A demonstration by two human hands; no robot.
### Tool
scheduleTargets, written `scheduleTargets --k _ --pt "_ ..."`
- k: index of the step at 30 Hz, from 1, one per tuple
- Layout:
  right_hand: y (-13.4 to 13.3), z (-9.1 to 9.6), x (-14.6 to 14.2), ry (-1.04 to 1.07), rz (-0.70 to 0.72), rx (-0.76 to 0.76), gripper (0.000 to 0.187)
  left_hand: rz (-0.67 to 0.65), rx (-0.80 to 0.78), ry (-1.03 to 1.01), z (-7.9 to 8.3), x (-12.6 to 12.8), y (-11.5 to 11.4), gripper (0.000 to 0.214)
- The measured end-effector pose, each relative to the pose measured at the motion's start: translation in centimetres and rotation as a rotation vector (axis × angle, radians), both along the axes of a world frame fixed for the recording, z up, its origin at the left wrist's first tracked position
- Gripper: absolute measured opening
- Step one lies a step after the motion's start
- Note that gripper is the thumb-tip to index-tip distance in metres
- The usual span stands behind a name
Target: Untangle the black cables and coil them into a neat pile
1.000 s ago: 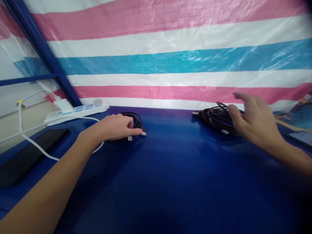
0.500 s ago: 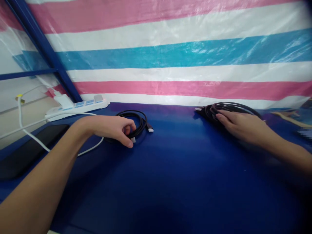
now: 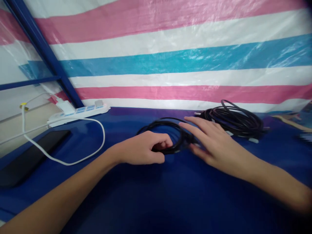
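Note:
A coiled black cable [image 3: 162, 123] lies at the middle of the blue table, with its connector end at the coil's right side. My left hand [image 3: 146, 148] has its fingers curled around the near left part of the coil. From the right, my right hand [image 3: 215, 143] reaches over with fingers spread, its fingertips at the connector end. Whether they touch it I cannot tell, as this spot is blurred. Behind my right hand rests a larger heap of coiled black cables [image 3: 235, 118] with several light-coloured plug ends.
A white power strip [image 3: 94, 111] with a plugged-in adapter stands at the back left. Its white cord [image 3: 103, 136] loops over the blue table [image 3: 156, 198], near a flat black object [image 3: 36, 156]. Striped plastic sheeting [image 3: 170, 61] hangs behind, beside a blue metal post [image 3: 39, 48].
My left hand has brought the coiled cable rightward to the middle. My right hand has left the cable heap and moved left to the coil. The white cord no longer lies under my left arm.

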State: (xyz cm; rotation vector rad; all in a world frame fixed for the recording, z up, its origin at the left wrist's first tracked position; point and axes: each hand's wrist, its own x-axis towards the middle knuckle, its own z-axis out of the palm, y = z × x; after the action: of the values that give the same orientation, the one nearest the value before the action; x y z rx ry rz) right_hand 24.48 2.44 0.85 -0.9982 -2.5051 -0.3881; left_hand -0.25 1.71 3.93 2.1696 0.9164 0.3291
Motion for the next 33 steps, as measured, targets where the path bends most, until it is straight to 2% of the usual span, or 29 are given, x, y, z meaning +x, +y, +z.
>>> scheduleTargets --k 2,4,7,9,12,14,16,19,23,25,27,30,33 --pt "-0.3 -0.4 -0.3 0.160 0.049 -0.215 0.060 0.031 -0.138 -0.305 0.4 0.4 -0.8 0.009" --pt "-0.3 -0.3 -0.2 0.405 0.035 -0.394 0.071 0.174 -0.204 -0.643 1.0 0.3 -1.2 0.010" --pt "-0.1 0.2 0.2 0.676 0.010 -0.592 0.067 0.372 -0.273 -1.075 2.1 -0.3 -1.2 0.003" --pt "0.2 0.4 0.3 0.716 0.020 -0.784 0.057 0.447 -0.349 -1.180 2.5 -0.4 -0.8 0.012" --pt "0.5 0.0 0.1 0.669 0.048 -0.994 0.045 0.535 -0.450 -1.114 2.1 -0.2 -0.1 0.027" --pt "0.8 -0.5 0.0 0.699 0.034 -0.985 0.043 0.617 -0.527 -1.028 1.3 -0.2 0.6 0.032" --pt "0.9 -0.9 -0.1 0.800 -0.011 -0.909 0.050 0.685 -0.589 -0.977 0.3 -0.5 1.4 0.032" --pt "0.6 -0.6 -0.6 0.849 -0.034 -0.842 0.053 0.769 -0.613 -0.923 -0.9 -1.2 2.5 0.026" --pt "-0.9 0.4 -1.8 0.739 0.057 -0.957 0.051 0.856 -0.532 -0.824 -2.1 -1.5 3.0 0.015" --pt "-1.5 0.8 -2.5 0.840 0.064 -1.048 0.049 0.849 -0.472 -0.740 -2.5 -1.2 2.8 0.008" --pt "-1.7 1.1 -2.9 1.017 0.016 -1.099 0.045 0.799 -0.402 -0.653 -2.6 -0.9 2.5 0.010" --pt "-1.3 1.3 -2.7 1.210 -0.102 -1.099 0.039 0.671 -0.331 -0.539 -2.5 -0.8 2.2 0.017" --pt "-0.9 1.3 -2.0 1.296 -0.159 -1.062 0.031 0.551 -0.344 -0.447 -2.3 -0.7 2.0 0.023"
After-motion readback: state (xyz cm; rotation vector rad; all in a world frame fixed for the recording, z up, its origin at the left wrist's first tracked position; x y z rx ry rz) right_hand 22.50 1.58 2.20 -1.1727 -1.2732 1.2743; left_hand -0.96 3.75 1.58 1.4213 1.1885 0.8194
